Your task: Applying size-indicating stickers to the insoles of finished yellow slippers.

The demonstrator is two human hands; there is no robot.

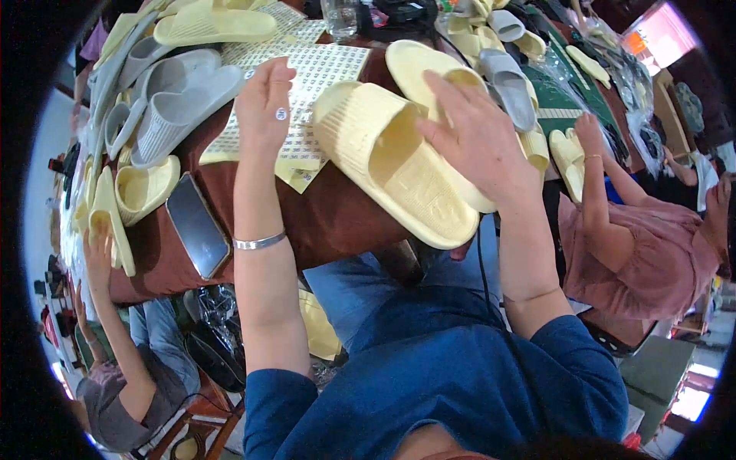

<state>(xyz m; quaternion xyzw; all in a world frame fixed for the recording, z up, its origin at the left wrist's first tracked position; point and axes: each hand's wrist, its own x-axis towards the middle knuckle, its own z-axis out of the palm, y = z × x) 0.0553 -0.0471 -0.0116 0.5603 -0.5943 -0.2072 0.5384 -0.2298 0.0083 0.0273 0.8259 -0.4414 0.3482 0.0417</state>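
My left hand (264,103) is above sheets of small round stickers (330,65), its fingers drawn together and bent. Whatever may be between the fingertips is hidden. One round white sticker (281,114) clings to this hand, and another small one (249,74) shows at its outer edge. My right hand (479,142) lies flat over a pair of pale yellow slippers, fingers stretched out. Its fingers touch the farther slipper (406,61), and the thumb reaches toward the strap opening of the nearer slipper (441,207), which is tilted toward me with its footbed showing.
Grey slippers (180,92) and more yellow ones (146,188) are piled left, beside a dark phone (199,226). A clear glass (340,19) stands at the back. Several slippers (506,80) lie right. Co-workers (636,238) sit on both sides. A black cable hangs before me.
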